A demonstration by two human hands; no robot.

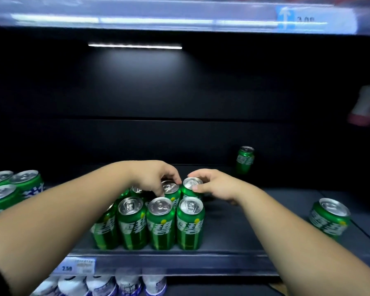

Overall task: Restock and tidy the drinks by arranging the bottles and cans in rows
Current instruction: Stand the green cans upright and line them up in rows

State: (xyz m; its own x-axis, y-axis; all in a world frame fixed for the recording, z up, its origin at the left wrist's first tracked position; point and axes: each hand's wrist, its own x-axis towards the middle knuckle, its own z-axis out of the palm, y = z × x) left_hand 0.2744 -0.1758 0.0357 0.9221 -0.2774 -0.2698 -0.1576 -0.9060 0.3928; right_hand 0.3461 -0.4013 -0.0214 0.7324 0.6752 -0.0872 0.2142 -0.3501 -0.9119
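Cluster of green aluminium soda cans (161, 223) sits near the front-left of the dark shelf (254, 242). Both arms reach in: left hand (156, 178) fingers pinch one back can's top, right hand (214, 184) fingers grip its neighbour.

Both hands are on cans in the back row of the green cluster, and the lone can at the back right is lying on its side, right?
Not quite. In the head view the lone can stands upright. Both hands, left and right, do touch back-row cans.
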